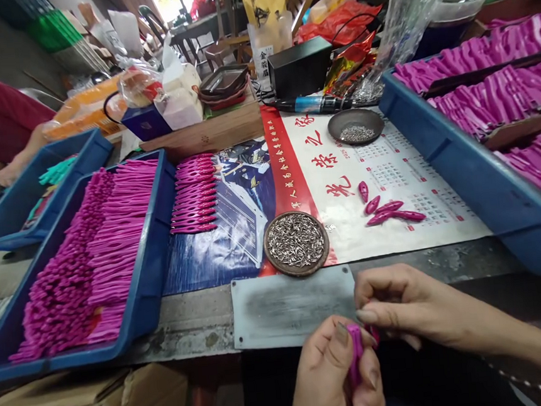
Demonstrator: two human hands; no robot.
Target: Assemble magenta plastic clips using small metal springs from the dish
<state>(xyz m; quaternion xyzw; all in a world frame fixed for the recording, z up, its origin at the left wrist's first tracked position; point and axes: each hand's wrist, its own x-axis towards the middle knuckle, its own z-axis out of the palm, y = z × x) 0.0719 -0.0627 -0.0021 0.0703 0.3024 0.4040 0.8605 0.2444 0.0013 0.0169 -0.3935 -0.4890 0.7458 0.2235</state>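
The calendar poster (342, 238) reads 光荣之家 in red, its red band (285, 164) 人成为全社会 in pale characters; a pale packet (261, 53) reads 金骏眉; small dates are illegible

Scuffed grey bench (193, 326): calendar poster (204, 262) lying flat, pale plate (294, 311) at front edge, blue trays (148, 255) either side.

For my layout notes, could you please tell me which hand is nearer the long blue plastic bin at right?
Right: the right hand lies left of the bin; the left hand is farther left.
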